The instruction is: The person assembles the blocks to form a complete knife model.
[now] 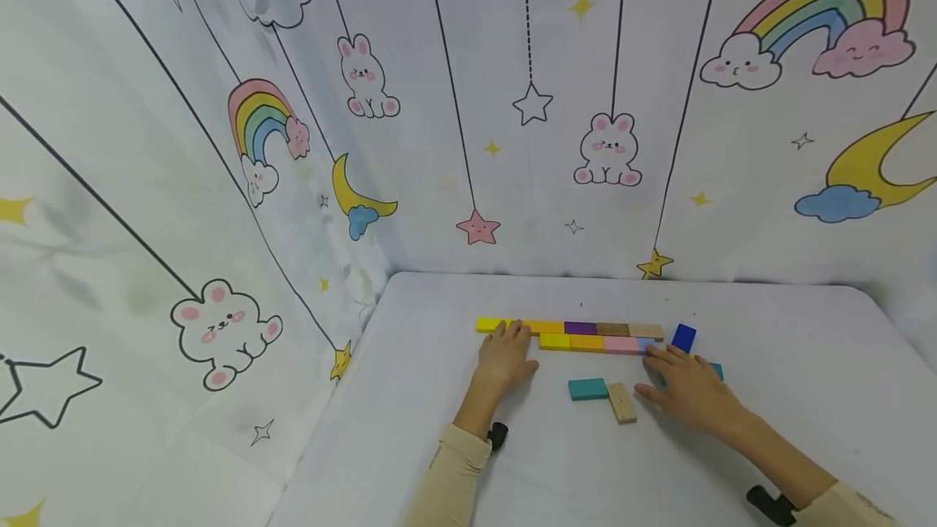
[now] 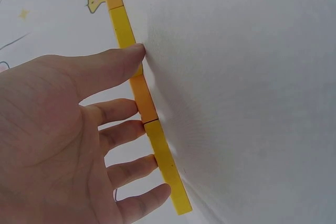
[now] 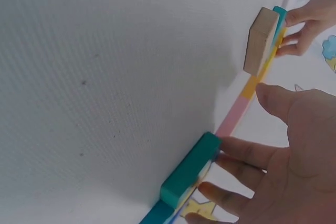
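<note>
A patterned cloth wall (image 1: pixel 549 254) rises behind a white table (image 1: pixel 395 429). On the table, the right hand (image 1: pixel 695 389) spreads wide with its thumb apart, the fingertips at the light blue block ending the front row; whether they press it, I cannot tell. The left hand (image 1: pixel 505 358) is spread too, its fingers lightly bent and touching the yellow and orange end of the back row (image 1: pixel 580 329). That row runs on through purple, brown and tan. Just before it lies the shorter front row (image 1: pixel 587 343): yellow, orange, pink, light blue. Between the hands, nearer the person, a teal block (image 1: pixel 588 389) sits just beside a wooden block (image 1: pixel 622 403). A dark blue block (image 1: pixel 684 337) lies beyond the right hand.
</note>
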Demonstrator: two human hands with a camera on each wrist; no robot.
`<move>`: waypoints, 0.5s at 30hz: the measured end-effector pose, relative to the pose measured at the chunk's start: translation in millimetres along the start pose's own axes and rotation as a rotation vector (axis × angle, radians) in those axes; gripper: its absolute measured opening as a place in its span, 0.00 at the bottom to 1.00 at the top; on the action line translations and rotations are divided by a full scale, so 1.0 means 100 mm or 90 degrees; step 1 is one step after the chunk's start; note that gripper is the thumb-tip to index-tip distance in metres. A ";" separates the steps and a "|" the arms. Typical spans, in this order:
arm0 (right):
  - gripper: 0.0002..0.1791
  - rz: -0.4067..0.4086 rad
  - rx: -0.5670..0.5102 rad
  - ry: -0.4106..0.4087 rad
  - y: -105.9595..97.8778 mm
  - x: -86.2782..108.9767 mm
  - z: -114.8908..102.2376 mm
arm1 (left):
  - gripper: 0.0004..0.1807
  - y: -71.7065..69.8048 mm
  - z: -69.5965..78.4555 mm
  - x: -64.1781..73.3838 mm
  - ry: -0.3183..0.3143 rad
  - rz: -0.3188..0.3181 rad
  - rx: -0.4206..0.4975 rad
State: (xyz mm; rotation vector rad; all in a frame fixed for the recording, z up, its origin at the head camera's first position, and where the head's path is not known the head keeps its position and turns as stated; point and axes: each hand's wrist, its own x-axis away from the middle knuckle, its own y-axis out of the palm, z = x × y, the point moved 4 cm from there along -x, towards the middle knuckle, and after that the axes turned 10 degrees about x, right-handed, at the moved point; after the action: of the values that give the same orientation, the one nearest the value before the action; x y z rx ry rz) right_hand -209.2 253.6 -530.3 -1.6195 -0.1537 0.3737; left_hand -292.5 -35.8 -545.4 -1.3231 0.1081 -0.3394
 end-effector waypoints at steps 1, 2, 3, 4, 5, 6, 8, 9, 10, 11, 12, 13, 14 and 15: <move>0.31 0.002 -0.006 -0.001 0.00 0.00 0.01 | 0.39 -0.01 0.00 0.01 0.002 0.002 0.001; 0.31 0.006 -0.011 -0.002 -0.01 0.00 0.01 | 0.39 -0.02 0.01 0.01 0.003 0.004 0.003; 0.32 0.009 -0.013 -0.003 -0.01 0.00 0.02 | 0.39 -0.02 0.00 0.01 0.002 0.000 0.002; 0.32 0.011 -0.015 -0.003 -0.01 0.00 0.02 | 0.39 -0.02 0.00 0.00 0.001 -0.001 0.003; 0.32 0.013 -0.018 -0.002 -0.01 0.00 0.02 | 0.39 -0.01 0.00 0.00 0.000 -0.003 0.003; 0.33 0.014 -0.023 -0.001 -0.01 0.00 0.02 | 0.39 -0.01 0.00 -0.01 0.000 -0.002 0.004; 0.33 0.010 -0.028 -0.004 -0.01 0.01 -0.02 | 0.39 0.03 -0.02 -0.04 -0.004 -0.005 0.002; 0.33 0.006 -0.032 -0.007 -0.02 0.01 -0.05 | 0.40 0.05 -0.03 -0.06 -0.006 -0.008 0.000; 0.33 0.003 -0.039 -0.010 -0.03 0.01 -0.08 | 0.40 0.05 -0.03 -0.06 -0.005 -0.004 0.001; 0.32 0.000 -0.047 -0.015 -0.04 0.02 -0.11 | 0.40 0.05 -0.03 -0.06 -0.003 -0.002 0.000; 0.31 -0.002 -0.056 -0.020 -0.05 0.03 -0.15 | 0.40 0.05 -0.03 -0.06 -0.004 -0.001 0.000; 0.30 -0.005 -0.062 -0.025 -0.06 0.03 -0.18 | 0.40 0.05 -0.03 -0.06 -0.004 -0.004 -0.001; 0.29 -0.007 -0.070 -0.028 -0.08 0.04 -0.21 | 0.40 0.05 -0.03 -0.06 -0.004 -0.005 -0.001; 0.28 -0.009 -0.079 -0.031 -0.09 0.04 -0.24 | 0.40 0.05 -0.02 -0.05 -0.004 -0.009 0.000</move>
State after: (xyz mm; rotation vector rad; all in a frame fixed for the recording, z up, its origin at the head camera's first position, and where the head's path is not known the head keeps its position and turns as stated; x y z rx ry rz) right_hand -196.2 232.7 -521.2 -1.7309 -0.2291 0.4000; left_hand -297.2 -35.4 -551.1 -1.3254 0.0935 -0.3466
